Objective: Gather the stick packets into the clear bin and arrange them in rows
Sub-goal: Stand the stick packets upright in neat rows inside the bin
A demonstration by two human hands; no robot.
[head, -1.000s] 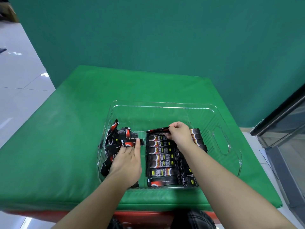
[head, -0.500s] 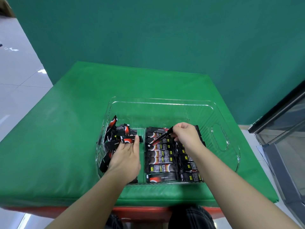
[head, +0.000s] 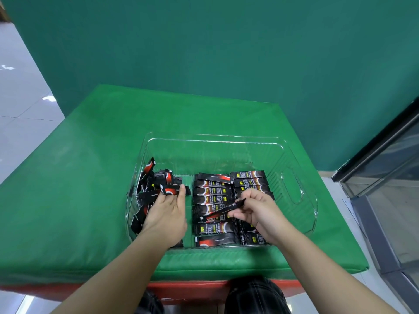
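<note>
left hand (head: 166, 215): our fingers pinch one packet (head: 173, 190) over the loose pile (head: 148, 191)
right hand (head: 258, 210): we've clamped a tilted stick packet (head: 223, 210) above the rows (head: 214, 200)
clear bin (head: 301, 223): holds everything

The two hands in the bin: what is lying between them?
In the head view, between the left hand and the right hand lies the left row of packets, flat on the bin floor.
</note>
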